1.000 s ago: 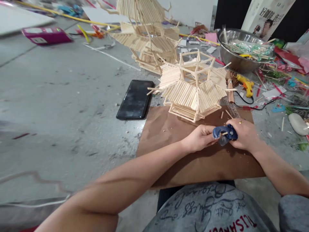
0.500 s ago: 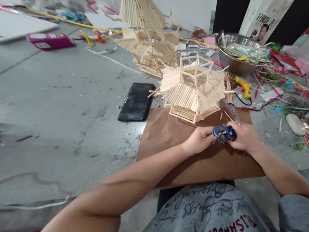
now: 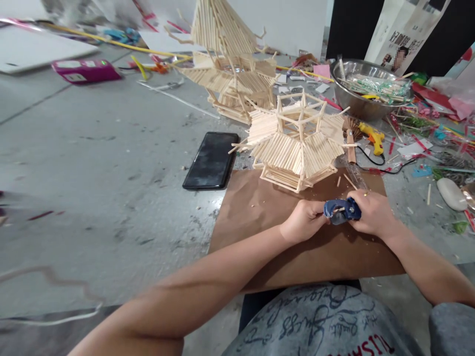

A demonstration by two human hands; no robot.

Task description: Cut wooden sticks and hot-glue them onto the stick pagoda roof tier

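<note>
My right hand point(image 3: 373, 212) is wrapped round the handle of a dark blue hand cutter point(image 3: 352, 208), its curved jaw pointing left. A short pale piece of wooden stick point(image 3: 339, 210) shows between the jaw and the grey blade. My left hand point(image 3: 305, 220) is closed at the jaw's left end, pinching the stick, most of which its fingers hide. Just beyond both hands stands a many-sided stick model point(image 3: 302, 148) with a sloping slatted roof and an open frame on top. Both hands are above brown paper point(image 3: 252, 207).
A black phone point(image 3: 211, 160) lies left of the model. Behind rises a taller stick pagoda point(image 3: 226, 74). At right are a yellow glue gun point(image 3: 374, 138) with its cord, a metal bowl point(image 3: 356, 106) of sticks and wrappers, a white computer mouse point(image 3: 451, 194) and scattered scraps.
The view has shifted slightly. Both hands stay together at the cutter, and the gap between its jaw and blade looks a little wider. The models have not moved.
</note>
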